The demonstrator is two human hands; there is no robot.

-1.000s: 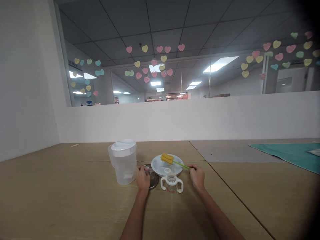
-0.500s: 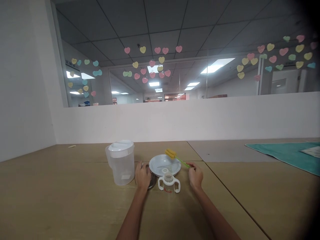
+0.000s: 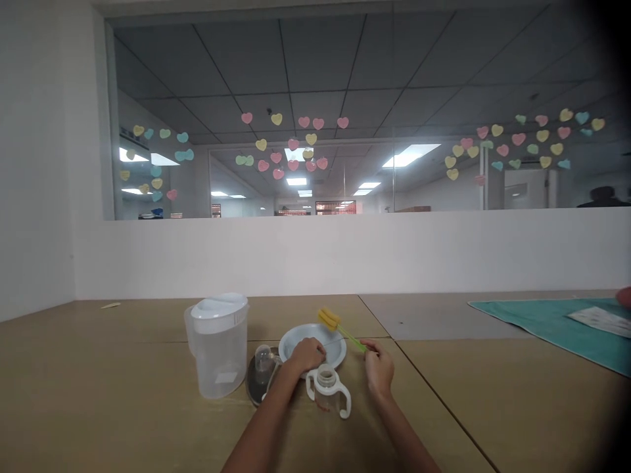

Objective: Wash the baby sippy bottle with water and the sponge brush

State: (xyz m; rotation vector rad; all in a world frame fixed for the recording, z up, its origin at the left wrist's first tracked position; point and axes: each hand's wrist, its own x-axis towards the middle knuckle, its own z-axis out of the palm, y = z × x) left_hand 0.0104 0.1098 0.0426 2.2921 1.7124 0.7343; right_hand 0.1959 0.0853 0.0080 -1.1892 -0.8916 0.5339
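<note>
My right hand is closed around the green handle of a bottle brush, whose yellow sponge head points up and left above the bowl's rim. Reaching into the pale bowl, my left hand has its fingers curled down; whatever they hold is hidden. A clear baby bottle with a white two-handled collar stands upright and uncapped just in front of the bowl. Left of the bowl, a dark round dish carries a clear dome cap and a thin pale piece partly behind my left forearm.
A translucent lidded pitcher stands on the table at left. At far right lies a teal cloth with a pale printed sheet on it. A white wall with a window rises behind the table.
My left hand has moved right from the dark dish into the bowl, uncovering the clear dome cap. My right hand still holds the brush. The view has tilted up and shifted slightly right.
</note>
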